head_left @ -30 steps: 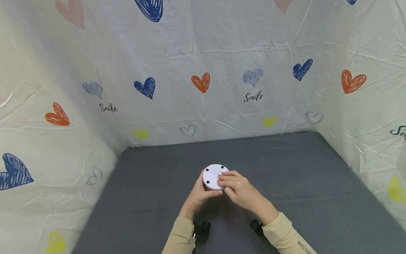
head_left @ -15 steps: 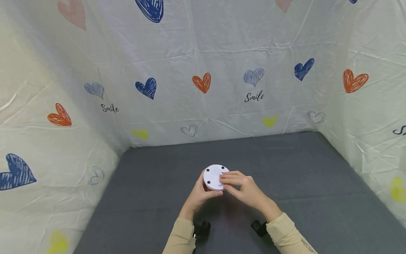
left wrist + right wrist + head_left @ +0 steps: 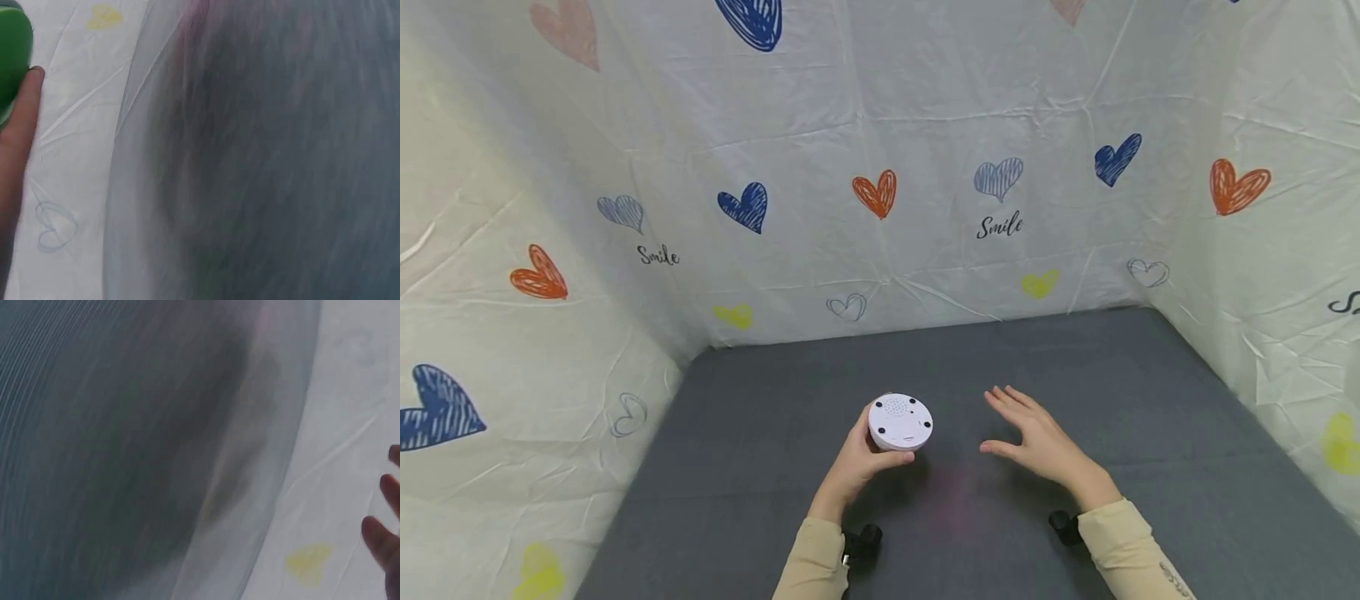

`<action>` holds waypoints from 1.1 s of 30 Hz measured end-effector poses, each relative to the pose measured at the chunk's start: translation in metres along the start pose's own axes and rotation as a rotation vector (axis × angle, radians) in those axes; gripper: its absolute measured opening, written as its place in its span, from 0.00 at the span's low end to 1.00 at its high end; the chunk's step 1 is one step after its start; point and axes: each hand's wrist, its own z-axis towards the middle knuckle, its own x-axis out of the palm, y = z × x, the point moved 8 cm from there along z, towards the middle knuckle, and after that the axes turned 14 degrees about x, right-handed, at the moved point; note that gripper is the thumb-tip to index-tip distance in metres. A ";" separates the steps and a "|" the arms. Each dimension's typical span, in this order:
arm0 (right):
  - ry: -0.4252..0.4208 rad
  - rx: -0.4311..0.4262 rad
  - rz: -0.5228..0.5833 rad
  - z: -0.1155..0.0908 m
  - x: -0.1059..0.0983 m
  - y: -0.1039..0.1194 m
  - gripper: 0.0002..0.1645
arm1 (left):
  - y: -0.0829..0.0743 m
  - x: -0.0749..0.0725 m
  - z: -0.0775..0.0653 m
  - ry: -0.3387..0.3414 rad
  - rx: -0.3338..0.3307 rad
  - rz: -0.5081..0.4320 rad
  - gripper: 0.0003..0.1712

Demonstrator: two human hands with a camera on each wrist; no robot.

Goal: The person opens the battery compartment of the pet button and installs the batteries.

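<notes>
My left hand (image 3: 852, 460) holds a round white device (image 3: 900, 423) above the table. A patch of small holes, several black dots at the edge and a small slot show on its flat white face, which is turned up towards the head camera. The thumb lies along its near side; the other fingers are mostly hidden behind it. In the left wrist view, part of a green rounded body (image 3: 11, 56) shows at the left edge, beside a finger. My right hand (image 3: 1045, 442) is off to the right, apart from the device, its fingers extended and thumb spread.
A dark grey cloth covers the table (image 3: 760, 417). Behind it and at both sides hangs a white sheet (image 3: 925, 142) printed with hearts and "Smile". A faint pink glow lies on the cloth between the hands. Black wrist cameras (image 3: 862, 542) sit below both hands.
My right hand has let go of the device's face and moved away to the right, fingers spreading. The left hand and device have shifted slightly left.
</notes>
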 end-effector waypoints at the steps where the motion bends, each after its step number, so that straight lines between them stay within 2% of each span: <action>1: 0.011 0.022 -0.036 -0.002 -0.002 -0.008 0.46 | -0.001 -0.003 -0.001 0.012 -0.002 0.032 0.51; 3: 0.025 0.062 -0.096 -0.006 -0.008 -0.024 0.45 | 0.003 -0.012 -0.001 0.029 -0.020 0.140 0.51; 7: 0.030 0.143 -0.171 -0.011 -0.021 -0.053 0.44 | 0.013 -0.027 -0.001 0.091 -0.064 0.492 0.52; 9: 0.029 0.177 -0.193 -0.014 -0.027 -0.065 0.45 | 0.016 -0.028 0.000 0.133 -0.089 0.643 0.53; 12: 0.028 0.210 -0.220 -0.016 -0.031 -0.079 0.46 | 0.017 -0.020 0.006 0.213 -0.098 0.771 0.53; 19: 0.034 0.249 -0.254 -0.013 -0.029 -0.090 0.48 | 0.022 0.013 0.024 0.439 -0.017 1.089 0.49; 23: 0.039 0.261 -0.264 -0.012 -0.026 -0.093 0.48 | 0.029 0.027 0.029 0.516 0.000 1.216 0.46; 28: 0.036 0.267 -0.254 -0.012 -0.024 -0.095 0.48 | 0.038 0.034 0.028 0.568 -0.012 1.300 0.46; 30: 0.028 0.267 -0.248 -0.012 -0.024 -0.095 0.47 | 0.039 0.033 0.025 0.556 -0.017 1.290 0.49; 33: 0.008 0.258 -0.258 -0.013 -0.026 -0.095 0.46 | 0.037 0.023 0.020 0.487 -0.025 1.242 0.56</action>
